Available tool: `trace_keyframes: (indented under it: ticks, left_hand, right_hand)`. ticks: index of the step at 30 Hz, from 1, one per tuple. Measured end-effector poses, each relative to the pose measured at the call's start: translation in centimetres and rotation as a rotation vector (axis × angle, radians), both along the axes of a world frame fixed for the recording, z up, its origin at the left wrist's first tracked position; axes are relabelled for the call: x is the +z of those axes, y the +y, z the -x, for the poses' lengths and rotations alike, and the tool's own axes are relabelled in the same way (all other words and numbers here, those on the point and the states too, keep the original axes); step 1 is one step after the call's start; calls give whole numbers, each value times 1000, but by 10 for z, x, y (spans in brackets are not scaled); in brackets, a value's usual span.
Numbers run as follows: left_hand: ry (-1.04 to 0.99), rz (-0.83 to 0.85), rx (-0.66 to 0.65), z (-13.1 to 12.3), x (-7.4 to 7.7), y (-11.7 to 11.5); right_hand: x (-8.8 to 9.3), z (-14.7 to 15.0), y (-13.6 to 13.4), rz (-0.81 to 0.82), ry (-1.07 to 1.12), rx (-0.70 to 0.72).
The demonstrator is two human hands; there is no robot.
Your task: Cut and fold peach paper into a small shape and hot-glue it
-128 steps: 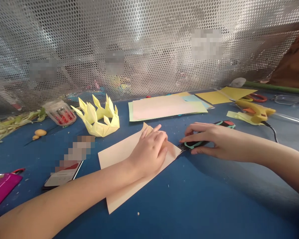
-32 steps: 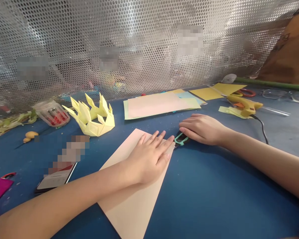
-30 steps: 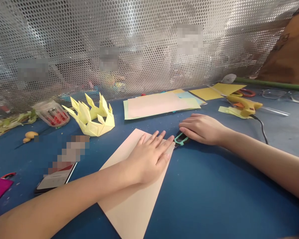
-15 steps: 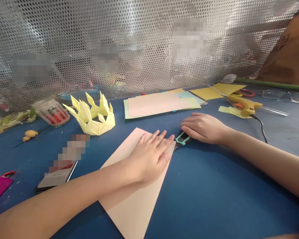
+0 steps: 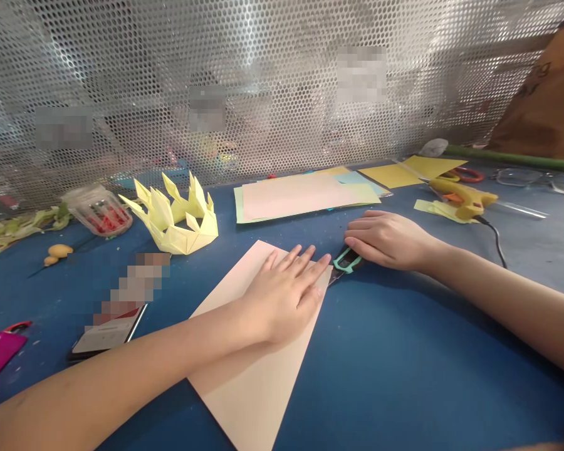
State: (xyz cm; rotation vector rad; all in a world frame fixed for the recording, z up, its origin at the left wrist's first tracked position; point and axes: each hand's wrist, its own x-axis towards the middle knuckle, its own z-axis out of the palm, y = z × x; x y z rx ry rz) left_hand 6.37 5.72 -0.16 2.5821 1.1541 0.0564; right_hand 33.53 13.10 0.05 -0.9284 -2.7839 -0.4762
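Observation:
My left hand [image 5: 284, 293] lies flat with fingers spread on a folded pale peach sheet of paper [image 5: 254, 382] on the blue table [image 5: 404, 363]. Its fingertips reach the sheet's far right corner. Just beyond that corner my right hand [image 5: 388, 239] rests palm down over a pair of scissors with teal handles [image 5: 346, 261], fingers curled on them. Most of the scissors is hidden under the hand; only the front loop and dark tip show, touching the paper's edge.
A yellow folded paper crown [image 5: 176, 216] stands at the left, beside a clear box with red contents [image 5: 98, 212]. A phone [image 5: 106, 335] lies near my left forearm. Stacked coloured sheets [image 5: 301, 195] lie behind. A yellow glue gun [image 5: 460, 197] with cord sits at the right. Perforated metal screen [image 5: 263, 81] backs the table.
Since 4.3 s ago the paper was turned and flattened, and my left hand spread out on it. In the last second my right hand slid slightly right with the scissors.

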Motion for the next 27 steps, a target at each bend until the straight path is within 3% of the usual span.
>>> trace_keyframes:
  ticks: [27]
  left_hand:
    - [7,0,1,2,-1,0]
  right_hand:
    - [8,6,-6,-69,67,103]
